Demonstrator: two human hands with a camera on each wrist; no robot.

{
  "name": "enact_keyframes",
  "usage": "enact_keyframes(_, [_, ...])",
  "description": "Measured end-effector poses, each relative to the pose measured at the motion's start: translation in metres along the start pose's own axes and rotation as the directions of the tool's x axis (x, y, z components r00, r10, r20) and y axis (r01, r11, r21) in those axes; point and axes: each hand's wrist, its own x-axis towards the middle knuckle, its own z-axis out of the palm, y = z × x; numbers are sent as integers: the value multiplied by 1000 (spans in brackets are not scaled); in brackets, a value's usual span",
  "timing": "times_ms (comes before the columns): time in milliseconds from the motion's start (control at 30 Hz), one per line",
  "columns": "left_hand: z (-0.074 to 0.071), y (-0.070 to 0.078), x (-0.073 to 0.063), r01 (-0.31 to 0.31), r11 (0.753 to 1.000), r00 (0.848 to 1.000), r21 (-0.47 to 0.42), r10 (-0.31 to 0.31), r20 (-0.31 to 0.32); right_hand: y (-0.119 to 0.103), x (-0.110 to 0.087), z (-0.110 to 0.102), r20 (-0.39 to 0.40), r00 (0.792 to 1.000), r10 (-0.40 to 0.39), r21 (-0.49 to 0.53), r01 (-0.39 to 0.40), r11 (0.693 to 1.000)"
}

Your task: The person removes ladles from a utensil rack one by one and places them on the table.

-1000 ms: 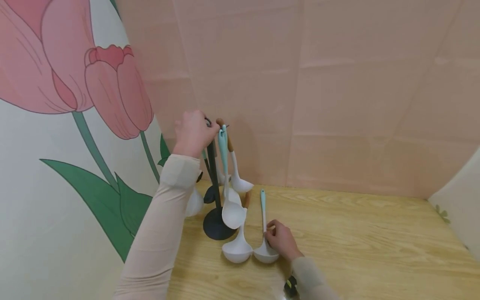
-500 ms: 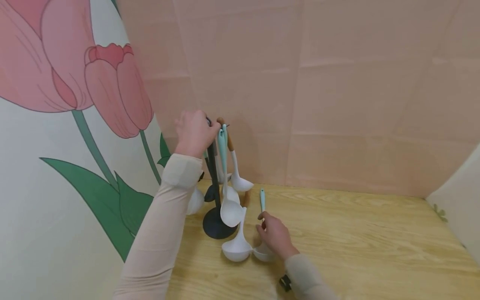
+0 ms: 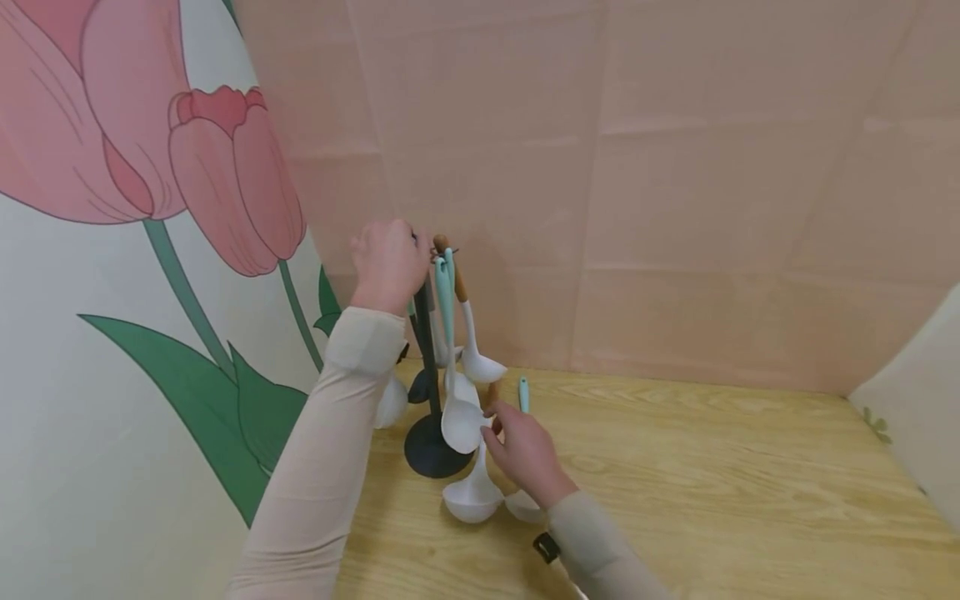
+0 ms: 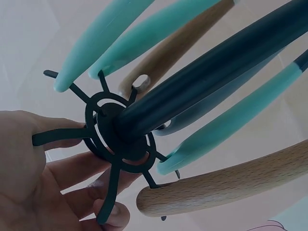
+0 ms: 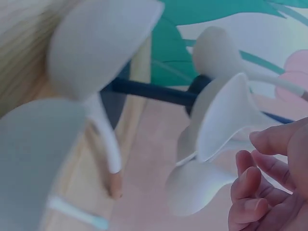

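My left hand grips the top of a black utensil stand. In the left wrist view its fingers curl behind the ring of hooks, from which turquoise and wooden handles hang. My right hand is beside the white bowl of a hanging turquoise-handled ladle, fingers loosely bent and holding nothing; the right wrist view shows thumb and fingertips near that bowl. On the table below lie a wooden-handled ladle and a turquoise-handled ladle, the latter partly hidden by my right hand.
The wood-grain table runs to a pinkish cloth backdrop. A wall with painted tulips stands close on the left. Behind the stand's pole hangs a white ladle with a wooden handle.
My right hand has left the lying turquoise-handled ladle and moved up and left to the hanging one. The left hand has stayed at the stand's top.
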Motion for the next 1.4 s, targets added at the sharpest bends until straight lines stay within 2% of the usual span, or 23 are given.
enact_keyframes(267, [1, 0, -1, 5, 1000, 1000, 5, -6, 15, -23, 13, -4, -4, 999, -32, 116, 32, 993])
enact_keyframes(500, [3, 0, -1, 20, 999, 1000, -32, -20, 16, -32, 20, -3, 10, 1000, 11, 321, -14, 947])
enact_keyframes(767, [4, 1, -1, 27, 999, 999, -37, -26, 29, -37, 28, -2, -2, 998, 62, 373, -57, 926])
enact_keyframes(933, [6, 2, -1, 31, 999, 999, -23, -30, 36, -36, 31, 2, -18, 998, 52, 396, -40, 917])
enact_keyframes(1400, [6, 2, -1, 21, 1000, 1000, 9, -21, 16, -38, 33, 1, 54, 998, 43, 485, -64, 872])
